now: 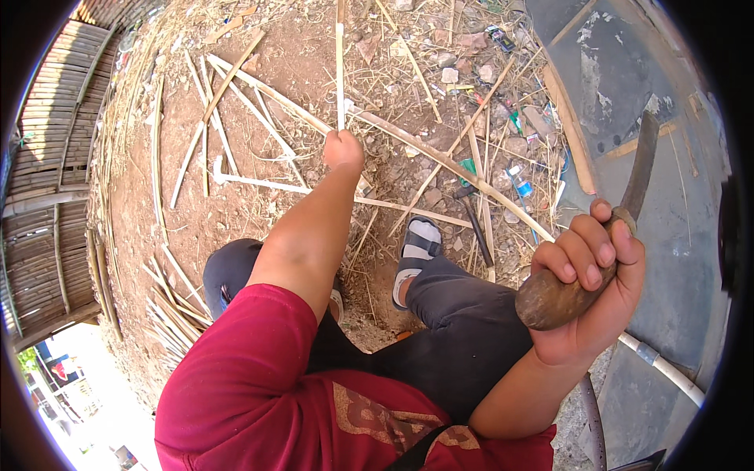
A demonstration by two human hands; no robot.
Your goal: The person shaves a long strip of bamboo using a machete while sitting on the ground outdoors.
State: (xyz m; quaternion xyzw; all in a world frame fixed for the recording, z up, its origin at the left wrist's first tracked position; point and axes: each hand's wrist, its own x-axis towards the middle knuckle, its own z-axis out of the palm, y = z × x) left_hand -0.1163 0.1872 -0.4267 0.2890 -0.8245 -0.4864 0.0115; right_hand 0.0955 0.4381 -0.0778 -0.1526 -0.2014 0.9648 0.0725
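1. Left hand (344,149) closed in a tight grip around a thin bamboo strip (340,63), arm stretched forward over the ground.
2. Strip held upright in that fist, running straight up from the knuckles toward the top edge of the view.
3. Right hand (585,286) raised near the right side, grip clenched on the rounded wooden handle (554,298) of a chopping knife.
4. Dark curved blade (640,161) rising from above the fingers, tip pointing up and away, well apart from the strip.
5. Below the arms: red shirt (251,385), dark trousers (463,322), one foot in a grey sandal (416,251) planted on the dirt.
6. Around the left fist: long split bamboo pieces (267,94) lying crossed on bare brown earth, dry shavings scattered between them.
7. Further right: litter among the sticks, including a small plastic bottle (520,184) with a blue label.
8. At far right, a grey concrete slab (675,235); at far left, a woven bamboo wall (47,157).
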